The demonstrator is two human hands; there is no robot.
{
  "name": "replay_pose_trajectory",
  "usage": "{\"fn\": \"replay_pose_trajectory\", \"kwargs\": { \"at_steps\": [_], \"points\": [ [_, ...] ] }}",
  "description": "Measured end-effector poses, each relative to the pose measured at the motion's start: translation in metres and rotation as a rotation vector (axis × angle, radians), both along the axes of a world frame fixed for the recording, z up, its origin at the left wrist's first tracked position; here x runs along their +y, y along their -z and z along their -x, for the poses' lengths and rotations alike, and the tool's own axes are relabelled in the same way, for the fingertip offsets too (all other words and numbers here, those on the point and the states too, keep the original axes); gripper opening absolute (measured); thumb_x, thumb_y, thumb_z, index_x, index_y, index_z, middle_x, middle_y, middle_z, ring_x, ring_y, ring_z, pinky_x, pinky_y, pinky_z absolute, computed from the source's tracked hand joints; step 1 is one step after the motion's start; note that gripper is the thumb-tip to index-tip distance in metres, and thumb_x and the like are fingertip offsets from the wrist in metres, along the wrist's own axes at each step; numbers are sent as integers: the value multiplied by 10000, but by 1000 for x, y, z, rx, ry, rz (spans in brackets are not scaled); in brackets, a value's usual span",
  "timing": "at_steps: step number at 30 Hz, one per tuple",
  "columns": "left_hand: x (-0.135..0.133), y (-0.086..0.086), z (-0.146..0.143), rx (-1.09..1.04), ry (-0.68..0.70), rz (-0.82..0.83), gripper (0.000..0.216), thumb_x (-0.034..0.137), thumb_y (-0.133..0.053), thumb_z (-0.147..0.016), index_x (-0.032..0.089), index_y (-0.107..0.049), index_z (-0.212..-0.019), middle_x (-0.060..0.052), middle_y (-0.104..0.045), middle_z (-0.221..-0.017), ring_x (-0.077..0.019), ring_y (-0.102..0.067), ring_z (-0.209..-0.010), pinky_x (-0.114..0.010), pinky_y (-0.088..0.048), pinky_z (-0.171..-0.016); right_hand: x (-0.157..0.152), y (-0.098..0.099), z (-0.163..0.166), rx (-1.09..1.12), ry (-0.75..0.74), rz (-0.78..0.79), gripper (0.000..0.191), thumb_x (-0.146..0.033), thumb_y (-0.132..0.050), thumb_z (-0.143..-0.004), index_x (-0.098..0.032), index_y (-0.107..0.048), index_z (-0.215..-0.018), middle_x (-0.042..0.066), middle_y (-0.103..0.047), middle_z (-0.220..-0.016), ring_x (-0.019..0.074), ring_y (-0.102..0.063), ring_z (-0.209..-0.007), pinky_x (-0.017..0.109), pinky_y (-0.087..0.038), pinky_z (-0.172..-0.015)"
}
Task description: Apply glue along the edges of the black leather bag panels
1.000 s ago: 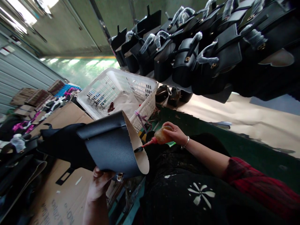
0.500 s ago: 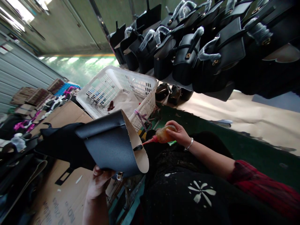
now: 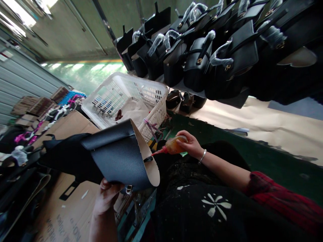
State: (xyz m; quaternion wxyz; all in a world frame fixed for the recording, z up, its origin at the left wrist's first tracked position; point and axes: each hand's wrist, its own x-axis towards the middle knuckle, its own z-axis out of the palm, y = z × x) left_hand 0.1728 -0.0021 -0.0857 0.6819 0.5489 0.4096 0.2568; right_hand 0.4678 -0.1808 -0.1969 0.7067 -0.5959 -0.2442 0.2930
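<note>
Left hand (image 3: 107, 196) gripping black bag (image 3: 111, 158) from below, flap curled up over the lap; right hand (image 3: 190, 144) closed on amber glue bottle (image 3: 175, 145), red nozzle touching the flap's tan edge; white basket (image 3: 156, 111) just behind.

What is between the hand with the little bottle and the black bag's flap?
Only the bottle itself: its red nozzle spans from the right hand to the flap, in the head view.
</note>
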Motion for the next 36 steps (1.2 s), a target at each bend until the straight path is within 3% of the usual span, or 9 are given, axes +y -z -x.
{"fn": "replay_pose_trajectory", "kwargs": {
  "at_steps": [7, 12, 17, 26, 31, 36],
  "points": [
    [-3, -2, -1, 2, 11, 6, 217, 97, -826, -439, 227, -764, -601, -1, -710, -578, -144, -631, -490, -221, -556, -534, 0, 0, -1, -21, -40, -8, 371, -557, -759, -703, -243, -630, -854, 11, -595, -785, 188, -551, -714, 321, -477, -671],
    [-2, -2, 0, -6, 9, -4, 263, 87, -815, -436, 229, -785, -656, -8, -741, -645, -160, -665, -544, -233, -575, -577, -1, 1, -4, -11, 11, -8, 362, -551, -757, -715, -249, -616, -855, 5, -589, -768, 182, -547, -697, 310, -476, -653],
    [-2, -3, -4, -20, 24, -19, 222, 95, -805, -437, 212, -773, -623, -14, -734, -625, -166, -668, -547, -232, -574, -567, -4, 3, -4, -69, -113, -39, 374, -558, -735, -740, -228, -628, -881, 19, -613, -797, 186, -576, -724, 306, -492, -666],
    [-4, -2, -4, 32, -42, 8, 221, 82, -794, -388, 208, -750, -565, -17, -704, -560, -159, -635, -486, -230, -551, -517, 0, 7, -6, -101, 4, -30, 363, -549, -723, -761, -241, -606, -915, 14, -602, -819, 183, -569, -727, 307, -496, -675],
    [-6, -6, -8, 52, -71, 21, 224, 76, -775, -371, 204, -746, -552, -16, -697, -558, -157, -625, -495, -233, -546, -518, 11, 9, -2, -45, -25, -7, 396, -571, -725, -737, -229, -595, -889, 7, -591, -787, 176, -556, -716, 306, -485, -676],
    [-7, -7, -7, 55, -75, 36, 236, 76, -778, -368, 206, -755, -564, -23, -709, -577, -158, -636, -524, -233, -553, -557, 2, 12, -2, 68, -98, -10, 400, -551, -747, -718, -221, -594, -884, -2, -586, -773, 160, -549, -690, 289, -473, -653]
  ]
}}
